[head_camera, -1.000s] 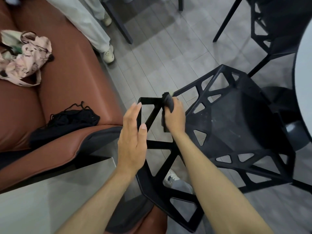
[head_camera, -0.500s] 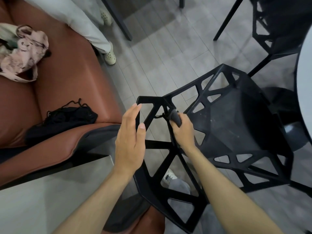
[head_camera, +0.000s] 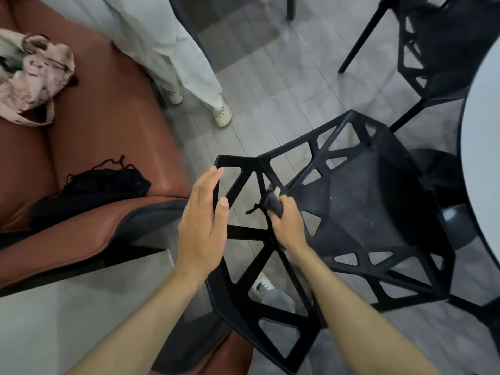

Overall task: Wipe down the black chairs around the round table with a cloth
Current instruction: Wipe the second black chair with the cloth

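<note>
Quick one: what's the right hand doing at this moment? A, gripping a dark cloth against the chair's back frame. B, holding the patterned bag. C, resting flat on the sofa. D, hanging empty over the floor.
A: the right hand has its fingers curled round the dark cloth, pressing it on a strut of the black chair.

Chair [head_camera: 365, 201]: black, openwork triangular backrest, stood upright beside the round table [head_camera: 481, 158].
Cloth [head_camera: 273, 203]: dark, bunched, pressed against a backrest strut.
</note>
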